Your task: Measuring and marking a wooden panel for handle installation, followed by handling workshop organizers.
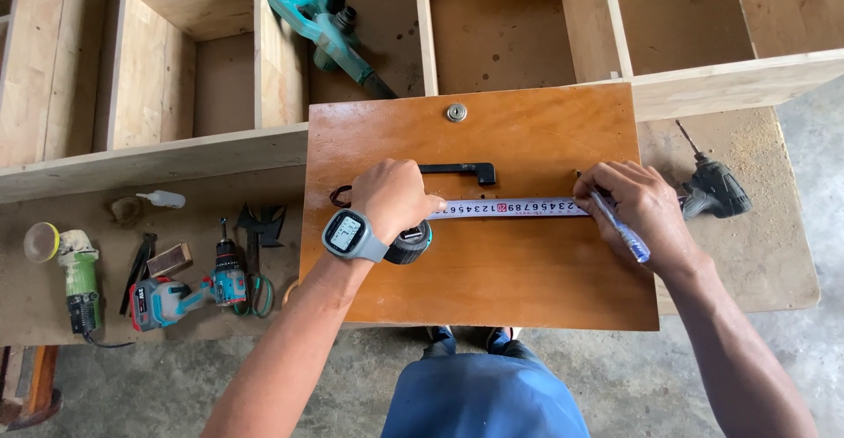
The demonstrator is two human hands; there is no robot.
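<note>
While hands (519,200) seemingly stretch tape (510,208).

Tape measure (492,209) lies across the board (475,288), handle (462,171) just behind it, lock (455,113) farther back. Cordless drill (189,293) sits left of the board, another drill (716,187) right, blower (330,29) far behind.

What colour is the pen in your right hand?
Blue and clear; the pen shows best in the head view, in the right hand.

White tape blade (519,208) on reddish-brown board (492,288), black handle (462,171), blue pen (621,229) (teal drill (189,293) nearby).
</note>
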